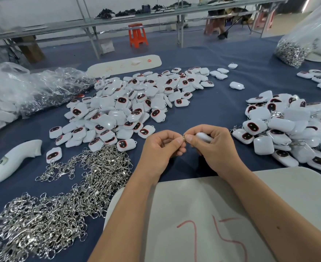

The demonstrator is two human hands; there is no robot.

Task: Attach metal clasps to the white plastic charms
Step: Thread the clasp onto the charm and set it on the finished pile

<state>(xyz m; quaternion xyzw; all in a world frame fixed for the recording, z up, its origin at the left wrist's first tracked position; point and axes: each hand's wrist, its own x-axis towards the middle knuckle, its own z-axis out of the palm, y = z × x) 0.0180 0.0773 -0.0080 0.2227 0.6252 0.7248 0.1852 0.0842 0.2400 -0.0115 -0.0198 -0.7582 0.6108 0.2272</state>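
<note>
My left hand (162,148) and my right hand (212,146) meet above the blue table. Between their thumbs and forefingers sits a small metal ring (183,137), which both hands pinch. My right hand also grips a white plastic charm (203,136), mostly hidden in its fingers. A big heap of loose white charms with dark red-rimmed faces (133,104) lies behind my hands. Another charm pile with clasps on them (288,129) lies to the right. A mass of silver metal clasps (61,195) spreads at the front left.
A white foam board with red writing (212,214) lies under my forearms. A white handle-shaped object (14,161) rests at the left. Clear plastic bags (23,87) sit at back left, and a bag of clasps (292,52) at back right. An orange stool (137,35) stands beyond the table.
</note>
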